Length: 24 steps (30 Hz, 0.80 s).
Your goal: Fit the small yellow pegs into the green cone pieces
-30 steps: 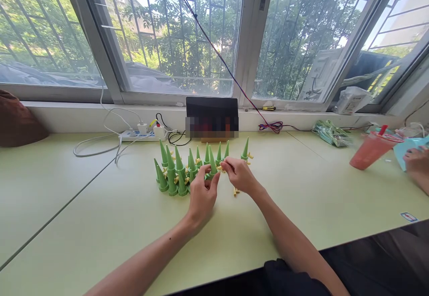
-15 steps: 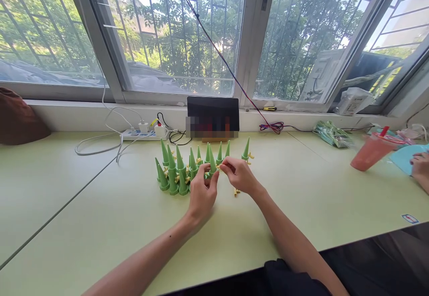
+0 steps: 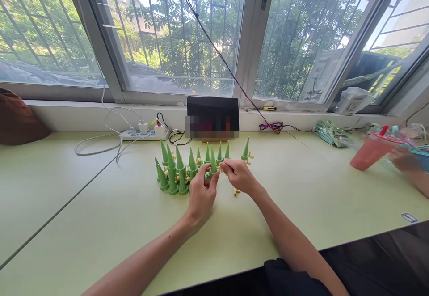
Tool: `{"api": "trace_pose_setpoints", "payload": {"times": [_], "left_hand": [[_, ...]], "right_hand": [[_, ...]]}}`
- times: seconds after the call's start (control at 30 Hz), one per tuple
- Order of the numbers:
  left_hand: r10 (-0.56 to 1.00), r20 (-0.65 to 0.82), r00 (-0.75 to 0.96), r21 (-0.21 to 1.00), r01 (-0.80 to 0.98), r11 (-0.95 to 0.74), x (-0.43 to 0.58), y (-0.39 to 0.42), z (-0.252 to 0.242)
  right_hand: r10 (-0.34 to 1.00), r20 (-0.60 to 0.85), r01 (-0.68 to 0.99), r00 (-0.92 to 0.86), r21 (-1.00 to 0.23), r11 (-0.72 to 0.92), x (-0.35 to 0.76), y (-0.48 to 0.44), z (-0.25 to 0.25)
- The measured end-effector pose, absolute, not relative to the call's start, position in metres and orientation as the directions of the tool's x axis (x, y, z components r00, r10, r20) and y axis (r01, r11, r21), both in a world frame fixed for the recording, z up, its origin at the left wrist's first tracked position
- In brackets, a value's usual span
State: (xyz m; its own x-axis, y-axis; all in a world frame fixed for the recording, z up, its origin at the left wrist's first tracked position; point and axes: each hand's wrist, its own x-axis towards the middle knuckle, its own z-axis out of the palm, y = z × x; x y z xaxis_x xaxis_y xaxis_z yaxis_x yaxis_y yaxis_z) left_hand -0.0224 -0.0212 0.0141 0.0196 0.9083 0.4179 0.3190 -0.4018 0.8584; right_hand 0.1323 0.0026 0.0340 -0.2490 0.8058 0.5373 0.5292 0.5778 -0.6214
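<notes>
Between its thumb and fingers, my left hand [image 3: 203, 192] grips a green cone [image 3: 213, 165] by its base, tip pointing up. Pressed close to that cone's right side, my right hand [image 3: 238, 173] pinches a small yellow piece [image 3: 219, 168], mostly hidden by the fingers. Several more green cones [image 3: 172, 180] stand upright in a cluster to the left and behind, with small yellow pieces [image 3: 187, 179] among them. One cone [image 3: 246, 150] stands apart behind my right hand, beside yellow pieces [image 3: 250, 155]. Loose yellow pieces [image 3: 236, 192] lie below my right wrist.
A dark screen [image 3: 212, 112] stands against the wall at the back. Left of it is a power strip [image 3: 144, 135] with cables. To the right are bundled wires [image 3: 272, 127], a red drink cup [image 3: 371, 151] and another person's blurred hand [image 3: 405, 158].
My right hand's fingers have curled slightly beside the cone; my left hand holds its place. At the far right, the other person's hand has moved left toward the cup.
</notes>
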Motion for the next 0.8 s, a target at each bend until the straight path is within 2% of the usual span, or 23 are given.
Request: {"api": "trace_pose_setpoints", "payload": {"times": [0.8], "left_hand": [[0.925, 0.379, 0.029, 0.878, 0.302, -0.37, -0.0227, -0.0183, 0.0154]], "right_hand": [[0.798, 0.566, 0.498, -0.205, -0.642, 0.583, 0.1313, -0.0004, 0.0378]]}}
